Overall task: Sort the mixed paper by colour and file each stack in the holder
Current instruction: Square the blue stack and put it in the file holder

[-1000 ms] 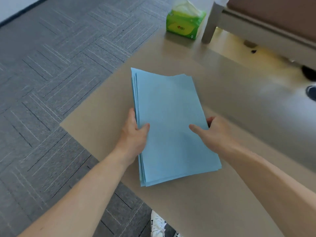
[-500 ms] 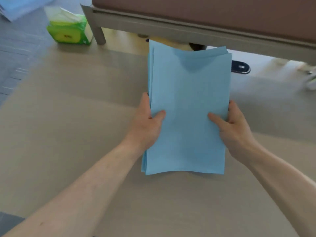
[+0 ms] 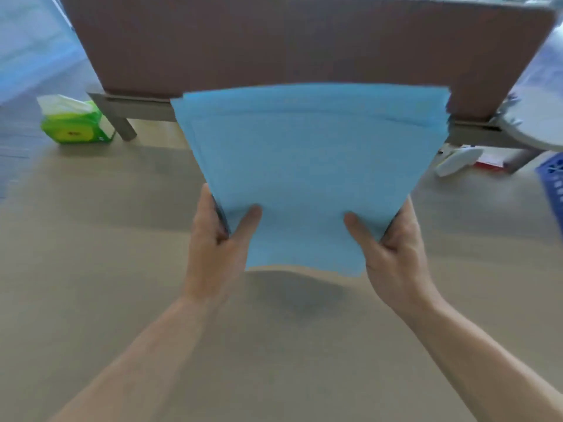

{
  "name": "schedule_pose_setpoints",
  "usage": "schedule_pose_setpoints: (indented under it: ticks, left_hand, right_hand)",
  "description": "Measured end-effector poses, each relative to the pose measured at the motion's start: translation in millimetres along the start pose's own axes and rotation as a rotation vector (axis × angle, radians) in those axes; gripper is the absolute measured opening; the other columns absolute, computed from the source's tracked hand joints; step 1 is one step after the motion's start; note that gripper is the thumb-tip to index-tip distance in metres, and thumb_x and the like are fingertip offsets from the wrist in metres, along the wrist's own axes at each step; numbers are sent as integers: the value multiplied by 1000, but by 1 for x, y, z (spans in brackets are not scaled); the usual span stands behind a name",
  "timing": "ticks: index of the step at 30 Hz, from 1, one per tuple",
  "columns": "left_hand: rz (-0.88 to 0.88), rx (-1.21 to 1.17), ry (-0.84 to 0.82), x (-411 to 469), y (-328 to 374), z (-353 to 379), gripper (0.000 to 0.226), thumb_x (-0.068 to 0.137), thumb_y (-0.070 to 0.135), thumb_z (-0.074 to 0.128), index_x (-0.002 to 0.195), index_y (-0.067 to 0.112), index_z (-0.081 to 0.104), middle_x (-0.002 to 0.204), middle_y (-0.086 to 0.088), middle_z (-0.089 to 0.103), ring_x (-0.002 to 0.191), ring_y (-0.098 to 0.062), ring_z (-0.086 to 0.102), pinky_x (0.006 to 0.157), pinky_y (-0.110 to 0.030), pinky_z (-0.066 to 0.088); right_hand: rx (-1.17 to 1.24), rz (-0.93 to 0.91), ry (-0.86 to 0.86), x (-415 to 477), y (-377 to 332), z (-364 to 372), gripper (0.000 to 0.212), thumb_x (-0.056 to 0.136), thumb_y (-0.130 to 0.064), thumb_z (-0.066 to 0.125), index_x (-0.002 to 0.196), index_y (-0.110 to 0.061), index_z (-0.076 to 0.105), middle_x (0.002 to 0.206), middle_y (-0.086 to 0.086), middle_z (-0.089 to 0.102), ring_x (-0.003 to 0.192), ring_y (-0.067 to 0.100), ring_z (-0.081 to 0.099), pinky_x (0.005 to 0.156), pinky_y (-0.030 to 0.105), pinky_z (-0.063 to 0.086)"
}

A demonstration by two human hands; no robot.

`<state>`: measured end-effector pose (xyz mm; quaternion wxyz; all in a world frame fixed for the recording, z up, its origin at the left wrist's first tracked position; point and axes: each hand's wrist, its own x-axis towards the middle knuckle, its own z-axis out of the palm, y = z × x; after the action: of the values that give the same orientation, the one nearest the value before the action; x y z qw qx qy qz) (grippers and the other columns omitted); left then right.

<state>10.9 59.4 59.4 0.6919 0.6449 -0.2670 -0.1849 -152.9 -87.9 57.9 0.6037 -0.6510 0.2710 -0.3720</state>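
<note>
A stack of blue paper [image 3: 307, 166] is lifted off the beige table [image 3: 91, 269] and tilted up toward me, its lower edge in the air above its shadow. My left hand [image 3: 217, 248] grips the stack's lower left edge, thumb on the front sheet. My right hand [image 3: 393, 251] grips the lower right edge the same way. Part of a blue holder [image 3: 553, 184] shows at the right edge of the view.
A green tissue pack [image 3: 74, 124] stands at the back left of the table. A brown padded bench [image 3: 304, 41] on grey legs runs across the back. A white object [image 3: 457, 159] and a red-and-white thing lie under it at the right.
Both hands have raised the blue stack off the table and tilted it upright. The view has swung right, so the bench now fills the back.
</note>
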Motion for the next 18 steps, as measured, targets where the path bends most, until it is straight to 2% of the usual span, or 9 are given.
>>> schedule_pose_setpoints:
  ticks: [4, 8, 12, 15, 18]
  left_hand:
    - [-51, -37, -6, -9, -16, 5, 51, 85, 9, 74, 131, 13, 53, 126, -7, 68, 118, -26, 65, 103, -45, 53]
    - [-54, -60, -30, -9, -24, 15, 61, 85, 13, 77, 139, 11, 49, 135, -3, 65, 129, -21, 60, 108, -40, 47]
    - [-48, -62, -23, -14, -21, 24, 49, 90, 2, 71, 135, 10, 54, 127, -2, 70, 120, -21, 66, 101, -37, 54]
    - [-48, -45, -10, -11, -15, 29, 31, 98, 0, 62, 128, 10, 61, 118, 0, 74, 112, -19, 70, 92, -31, 56]
    - [-14, -67, 5, -1, -9, 28, 31, 101, 2, 58, 130, 11, 58, 124, -1, 72, 117, -19, 67, 97, -33, 54]
  right_hand:
    - [-8, 92, 33, -12, 15, -10, 44, 83, -6, 79, 121, -10, 58, 116, 1, 73, 109, 19, 69, 95, 44, 56]
    - [24, 85, 96, -11, 21, -7, 43, 81, -12, 82, 119, -9, 62, 115, 2, 74, 109, 24, 70, 95, 45, 55]
    - [17, 70, 127, -17, 20, -3, 30, 89, -4, 73, 116, -13, 62, 112, 1, 74, 107, 22, 70, 94, 48, 56]
    - [55, 29, 158, -19, 13, 4, 28, 94, 0, 65, 119, -12, 58, 113, -1, 72, 107, 17, 68, 91, 34, 56]
    - [67, -23, 169, -12, 7, 5, 31, 96, 0, 62, 125, -10, 54, 120, 2, 69, 113, 17, 65, 95, 31, 52]
